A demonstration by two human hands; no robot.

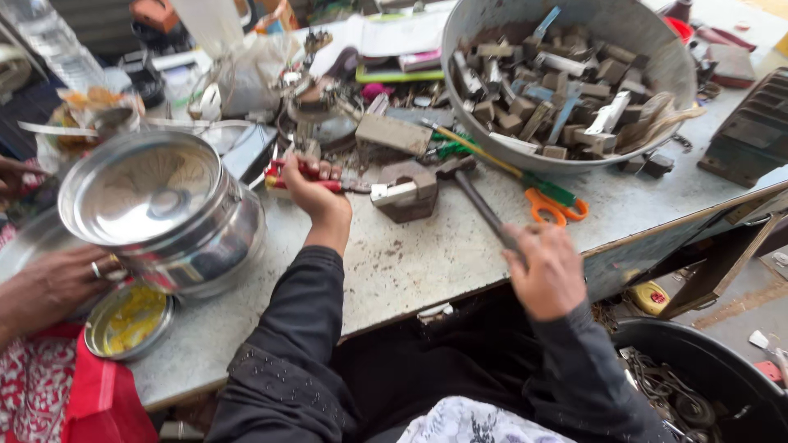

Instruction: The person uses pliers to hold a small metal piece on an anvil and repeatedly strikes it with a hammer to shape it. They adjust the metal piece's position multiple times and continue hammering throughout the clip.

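Observation:
My left hand (310, 190) grips red-handled pliers (305, 175), whose jaws reach toward a small metal piece (392, 193) resting on a brown block (408, 190) in the middle of the workbench. My right hand (548, 271) is closed around the handle of a hammer (478, 199); the hammer's head lies close behind the block. Both arms wear black sleeves.
A big metal bowl (657, 49) of metal scraps sits at the back right. Orange-handled scissors (556, 204) lie by the hammer. At left another person's ringed hand (57, 283) touches a steel lidded pot (164, 213) beside a small steel dish (127, 320). A dark bin (706, 369) stands below right.

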